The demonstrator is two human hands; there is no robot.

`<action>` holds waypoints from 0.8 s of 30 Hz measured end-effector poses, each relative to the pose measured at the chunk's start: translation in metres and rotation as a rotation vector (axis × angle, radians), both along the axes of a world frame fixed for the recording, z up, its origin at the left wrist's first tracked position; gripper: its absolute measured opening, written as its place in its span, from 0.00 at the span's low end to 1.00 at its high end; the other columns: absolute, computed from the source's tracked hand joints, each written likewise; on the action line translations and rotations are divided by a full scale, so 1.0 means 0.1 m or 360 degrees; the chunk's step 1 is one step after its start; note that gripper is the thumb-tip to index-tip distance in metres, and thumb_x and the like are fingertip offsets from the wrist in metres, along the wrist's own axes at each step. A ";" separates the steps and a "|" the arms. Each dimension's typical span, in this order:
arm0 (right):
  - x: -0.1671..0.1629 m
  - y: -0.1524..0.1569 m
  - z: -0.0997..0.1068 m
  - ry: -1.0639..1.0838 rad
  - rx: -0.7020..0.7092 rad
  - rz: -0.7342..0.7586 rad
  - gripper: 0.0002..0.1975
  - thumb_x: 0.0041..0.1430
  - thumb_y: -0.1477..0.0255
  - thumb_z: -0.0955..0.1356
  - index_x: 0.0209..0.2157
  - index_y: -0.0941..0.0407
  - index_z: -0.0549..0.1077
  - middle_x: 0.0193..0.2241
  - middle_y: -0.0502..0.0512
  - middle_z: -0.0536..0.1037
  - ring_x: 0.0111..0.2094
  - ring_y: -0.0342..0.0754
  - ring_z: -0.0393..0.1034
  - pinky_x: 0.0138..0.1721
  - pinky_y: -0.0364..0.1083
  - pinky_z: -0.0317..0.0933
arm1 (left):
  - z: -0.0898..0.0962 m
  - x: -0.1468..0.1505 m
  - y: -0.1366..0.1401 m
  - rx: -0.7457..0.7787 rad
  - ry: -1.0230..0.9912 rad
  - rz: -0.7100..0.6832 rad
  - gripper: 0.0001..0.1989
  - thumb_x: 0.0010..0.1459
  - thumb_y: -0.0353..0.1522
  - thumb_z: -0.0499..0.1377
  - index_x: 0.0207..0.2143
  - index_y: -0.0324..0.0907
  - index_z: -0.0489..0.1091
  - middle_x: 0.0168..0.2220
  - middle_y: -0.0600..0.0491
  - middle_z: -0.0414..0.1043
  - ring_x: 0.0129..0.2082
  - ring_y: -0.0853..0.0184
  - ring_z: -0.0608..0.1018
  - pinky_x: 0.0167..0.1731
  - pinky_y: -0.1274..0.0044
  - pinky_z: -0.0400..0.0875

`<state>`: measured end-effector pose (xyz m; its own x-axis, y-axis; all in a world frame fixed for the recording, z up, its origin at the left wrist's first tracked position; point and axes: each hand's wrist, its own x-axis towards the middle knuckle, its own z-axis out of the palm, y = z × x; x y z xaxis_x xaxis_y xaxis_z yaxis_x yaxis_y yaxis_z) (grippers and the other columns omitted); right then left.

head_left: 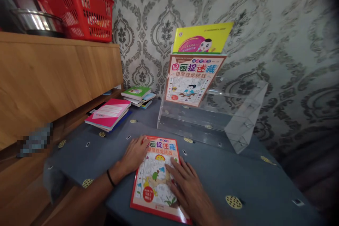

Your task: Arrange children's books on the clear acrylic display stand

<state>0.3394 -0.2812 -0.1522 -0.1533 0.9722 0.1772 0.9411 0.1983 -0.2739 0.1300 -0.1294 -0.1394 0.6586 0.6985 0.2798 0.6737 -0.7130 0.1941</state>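
**Both hands flat on a picture book before a clear display rack**

A thin, red-bordered children's puzzle book [156, 178] with a busy cartoon cover lies face up on the grey cloth-covered surface [238, 176], near the front edge. The left hand [136, 153], a dark band at its wrist, rests at the book's upper left corner, its fingers curled loosely over the edge. The right hand [186, 183] lies spread wide and flat across the cover's right half. Neither hand grips the book; together they seem to press it down and keep it square on the cloth.

Just behind the book stands a stepped, transparent acrylic display rack [233, 113] against the patterned grey wallpaper. Two books lean in its left side, covers outward so the titles can be read: a similar orange-bordered puzzle book [192, 79] in front and a yellow one [202, 39] on the higher step behind it.

Well to the left lie a pink flat book [109, 113] and a small stack of books with a green cover on top [137, 95]. A wooden cabinet [53, 77] there carries a red plastic basket [79, 7] and a steel pan [34, 23].
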 end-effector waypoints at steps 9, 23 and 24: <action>-0.17 0.34 0.09 -0.0018 -0.0022 -0.0207 0.22 0.68 0.63 0.62 0.61 0.49 0.70 0.66 0.58 0.64 0.69 0.70 0.49 0.63 0.70 0.52 | 0.05 -0.02 0.01 -0.0287 -0.0494 -0.0121 0.11 0.66 0.31 0.49 0.47 0.44 0.69 0.53 0.47 0.73 0.51 0.62 0.76 0.52 0.68 0.72; -0.14 0.31 0.11 0.0060 -0.0046 -0.0199 0.23 0.68 0.63 0.62 0.61 0.51 0.70 0.66 0.57 0.63 0.69 0.68 0.49 0.65 0.69 0.51 | 0.00 0.09 0.08 -0.1731 -0.1838 0.0229 0.24 0.46 0.44 0.64 0.43 0.39 0.69 0.43 0.43 0.80 0.45 0.54 0.82 0.41 0.68 0.76; -0.14 0.31 0.10 0.0057 -0.0040 -0.0201 0.23 0.69 0.62 0.62 0.61 0.51 0.70 0.67 0.57 0.63 0.69 0.68 0.48 0.65 0.69 0.50 | 0.04 0.11 0.04 -0.1815 -0.1869 0.0225 0.24 0.44 0.44 0.66 0.40 0.39 0.70 0.40 0.45 0.81 0.43 0.53 0.82 0.40 0.68 0.77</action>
